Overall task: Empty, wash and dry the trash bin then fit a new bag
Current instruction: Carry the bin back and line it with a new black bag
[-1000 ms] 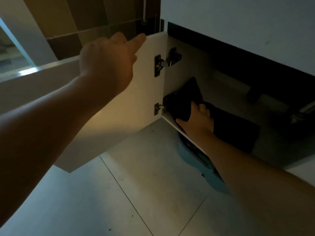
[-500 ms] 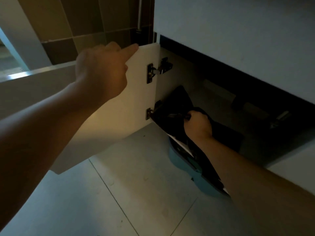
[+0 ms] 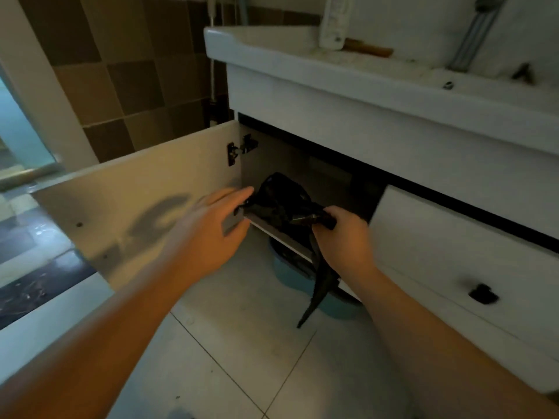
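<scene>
Hanging over the bottom edge of the open cabinet (image 3: pixel 302 182), a black bag (image 3: pixel 281 198) shows as thin, glossy, crumpled plastic. Its bunched bulk sits just inside the cabinet, near the lower hinge side, and one long tail (image 3: pixel 317 291) trails down out of the cabinet toward the floor (image 3: pixel 242 343), ending in a point. Below the cabinet, on the floor, a pale blue bin (image 3: pixel 290 276) is partly seen, with dark plastic at its rim; most of it is hidden under the cabinet.

The right hand (image 3: pixel 341 234) is at the cabinet's front edge, fingers curled tight round a gathered fold of the bag. The left hand (image 3: pixel 211 228) is blurred, fingers held out nearly straight and together, their tips at the bag's left edge beside the cabinet's hinge side; whether they touch the plastic cannot be told, and they grasp nothing that shows.

The cabinet door (image 3: pixel 136 207) stands swung open to the cabinet's left. A white drawer (image 3: pixel 453 252) with a dark pull lies to the cabinet's right, and a basin (image 3: pixel 272 55) sits above.
</scene>
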